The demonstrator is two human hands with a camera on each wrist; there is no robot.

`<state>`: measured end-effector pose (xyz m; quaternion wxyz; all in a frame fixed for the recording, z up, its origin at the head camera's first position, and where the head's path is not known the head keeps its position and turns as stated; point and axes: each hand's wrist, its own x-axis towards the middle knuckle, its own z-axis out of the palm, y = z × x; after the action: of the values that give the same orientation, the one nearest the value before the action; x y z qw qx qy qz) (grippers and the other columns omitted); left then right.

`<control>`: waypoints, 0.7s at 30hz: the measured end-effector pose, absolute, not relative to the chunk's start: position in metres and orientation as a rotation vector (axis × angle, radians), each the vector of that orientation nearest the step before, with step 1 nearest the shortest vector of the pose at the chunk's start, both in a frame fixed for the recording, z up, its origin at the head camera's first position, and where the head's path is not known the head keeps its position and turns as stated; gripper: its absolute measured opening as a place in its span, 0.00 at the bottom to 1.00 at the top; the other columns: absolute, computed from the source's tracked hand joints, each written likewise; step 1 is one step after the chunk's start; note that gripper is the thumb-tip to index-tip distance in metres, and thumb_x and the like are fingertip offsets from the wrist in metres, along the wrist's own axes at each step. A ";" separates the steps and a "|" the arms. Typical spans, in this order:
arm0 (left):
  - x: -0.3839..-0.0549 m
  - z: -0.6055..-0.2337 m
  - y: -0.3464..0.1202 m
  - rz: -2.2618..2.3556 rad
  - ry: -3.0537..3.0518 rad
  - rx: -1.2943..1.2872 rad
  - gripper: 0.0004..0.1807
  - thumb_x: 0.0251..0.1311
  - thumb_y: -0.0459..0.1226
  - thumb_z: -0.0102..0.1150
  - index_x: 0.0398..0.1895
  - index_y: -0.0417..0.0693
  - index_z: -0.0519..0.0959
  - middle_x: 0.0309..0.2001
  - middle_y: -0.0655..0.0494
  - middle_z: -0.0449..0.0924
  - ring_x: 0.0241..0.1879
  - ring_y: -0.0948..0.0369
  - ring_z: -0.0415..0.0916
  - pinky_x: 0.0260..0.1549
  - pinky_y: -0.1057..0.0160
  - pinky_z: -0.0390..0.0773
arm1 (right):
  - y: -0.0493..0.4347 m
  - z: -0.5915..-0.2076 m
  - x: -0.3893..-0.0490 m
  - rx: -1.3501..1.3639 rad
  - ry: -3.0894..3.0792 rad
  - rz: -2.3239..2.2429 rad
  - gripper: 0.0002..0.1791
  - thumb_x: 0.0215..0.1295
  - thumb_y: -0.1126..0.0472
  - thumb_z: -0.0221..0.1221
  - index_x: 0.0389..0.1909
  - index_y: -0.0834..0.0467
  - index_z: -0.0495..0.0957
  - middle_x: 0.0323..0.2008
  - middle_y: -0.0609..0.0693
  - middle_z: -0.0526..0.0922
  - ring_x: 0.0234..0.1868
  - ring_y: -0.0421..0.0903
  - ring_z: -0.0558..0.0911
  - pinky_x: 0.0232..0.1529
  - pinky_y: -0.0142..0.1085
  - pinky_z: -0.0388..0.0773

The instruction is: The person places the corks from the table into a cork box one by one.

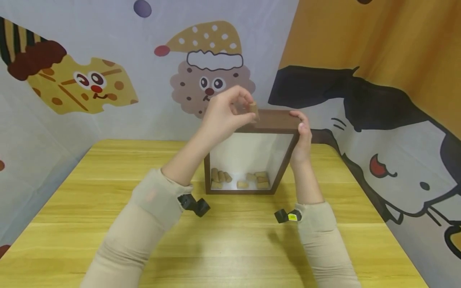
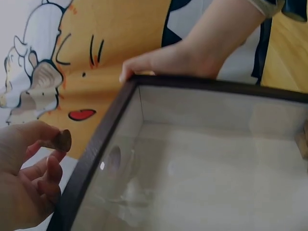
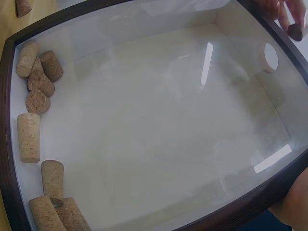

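Note:
My left hand pinches a cork between thumb and fingertips, right over the top of a dark-framed shadow box with a clear front. In the left wrist view this cork is beside the frame's top edge. My right hand grips the box at its upper right corner, fingers over the top. A round hole shows in the box's top side, close to the held cork. Several corks lie inside along the bottom, some upright and some on their sides, in two loose groups.
The box stands on a yellow wood-grain table, towards its far edge. Another cork lies outside the box, by its lower corner. Behind the table hangs a cloth printed with cartoon figures.

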<state>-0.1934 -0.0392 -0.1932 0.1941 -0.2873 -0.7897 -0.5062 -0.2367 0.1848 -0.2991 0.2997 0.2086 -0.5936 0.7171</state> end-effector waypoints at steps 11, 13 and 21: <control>-0.215 -0.191 -0.040 -1.298 -2.450 -0.767 0.12 0.54 0.33 0.68 0.39 0.48 0.76 0.36 0.60 0.79 0.31 0.63 0.74 0.32 0.64 0.74 | 0.185 -0.298 -0.237 0.561 -1.570 1.913 0.30 0.61 0.38 0.50 0.56 0.54 0.75 0.52 0.54 0.74 0.50 0.51 0.69 0.47 0.42 0.62; -0.216 -0.191 -0.040 -1.244 -2.487 -0.757 0.10 0.54 0.35 0.68 0.38 0.49 0.77 0.36 0.62 0.79 0.32 0.64 0.74 0.34 0.65 0.74 | 0.184 -0.298 -0.237 0.561 -1.568 1.911 0.32 0.61 0.37 0.51 0.56 0.57 0.74 0.52 0.54 0.74 0.49 0.51 0.69 0.46 0.42 0.62; -0.216 -0.193 -0.040 -1.169 -2.502 -0.746 0.08 0.56 0.36 0.67 0.38 0.47 0.79 0.35 0.61 0.80 0.29 0.64 0.74 0.33 0.66 0.73 | 0.184 -0.298 -0.236 0.556 -1.573 1.909 0.37 0.60 0.36 0.51 0.58 0.62 0.71 0.52 0.54 0.74 0.49 0.50 0.69 0.46 0.42 0.61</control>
<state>-0.2156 -0.0397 -0.1932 0.1401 -0.2581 -0.8661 -0.4045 -0.2364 0.1845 -0.2984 0.2983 0.2095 -0.5921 0.7187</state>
